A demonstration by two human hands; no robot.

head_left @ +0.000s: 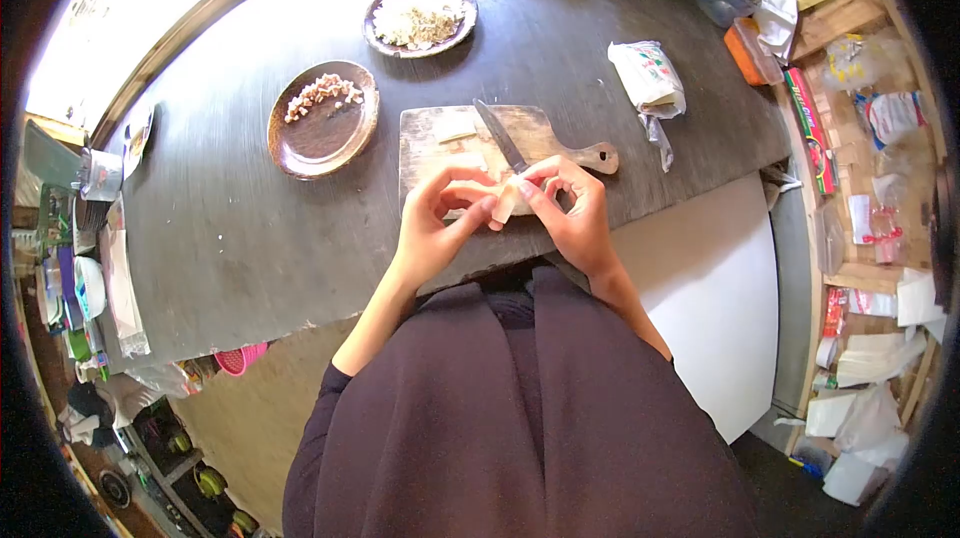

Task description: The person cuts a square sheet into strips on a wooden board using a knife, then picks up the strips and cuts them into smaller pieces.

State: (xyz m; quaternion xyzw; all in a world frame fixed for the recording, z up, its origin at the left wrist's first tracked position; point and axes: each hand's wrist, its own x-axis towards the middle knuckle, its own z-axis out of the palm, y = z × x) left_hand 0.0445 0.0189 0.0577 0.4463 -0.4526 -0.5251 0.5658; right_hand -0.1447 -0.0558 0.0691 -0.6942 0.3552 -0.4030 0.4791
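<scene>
Just over the near edge of a wooden cutting board, both my hands pinch a small pale pinkish strip of food. My left hand grips it between thumb and fingertips on one side. From the other side, my right hand has thumb and forefinger closed on it. A dark knife lies across the board, its near end by my right fingertips. Pale flat pieces rest on the board to the left of the knife. My left fingers partly cover another pale piece there.
Left of the board stands a brown plate with small pinkish diced bits. Behind it, another plate holds a pale shredded heap. A white plastic packet lies to the right. Wooden shelves with packages line the right side.
</scene>
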